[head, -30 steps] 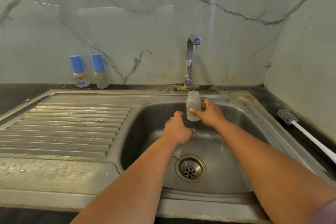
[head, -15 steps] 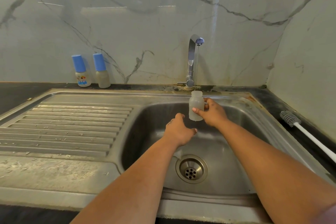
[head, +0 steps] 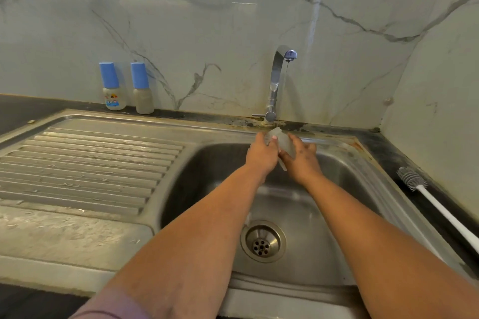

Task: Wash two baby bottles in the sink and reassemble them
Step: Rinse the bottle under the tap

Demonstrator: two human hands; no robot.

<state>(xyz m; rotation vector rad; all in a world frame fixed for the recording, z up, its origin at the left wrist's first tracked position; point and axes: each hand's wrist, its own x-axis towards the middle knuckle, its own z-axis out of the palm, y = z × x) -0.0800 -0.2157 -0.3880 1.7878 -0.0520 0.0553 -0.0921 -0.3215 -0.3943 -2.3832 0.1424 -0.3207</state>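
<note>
A translucent, capless baby bottle (head: 284, 141) is tilted over the back of the sink basin (head: 207, 179), just below the tap (head: 276, 80). My right hand (head: 302, 161) grips its lower part from the right. My left hand (head: 261, 153) holds its upper end from the left, fingers curled on it. The bottle is blurred and mostly hidden by both hands. A thin stream of water runs from the tap's spout. Two more baby bottles with blue caps stand by the wall at the back left, one with a printed picture (head: 112, 87) and one plain (head: 141, 88).
A ridged steel drainboard (head: 90, 163) lies left of the basin. The drain strainer (head: 263, 241) sits in the basin floor. A white-handled bottle brush (head: 414, 182) lies on the dark counter at the right, close to the side wall.
The left hand has risen from below and taken hold of the bottle. The bottle has gone from upright to tilted and moved back toward the tap's base.
</note>
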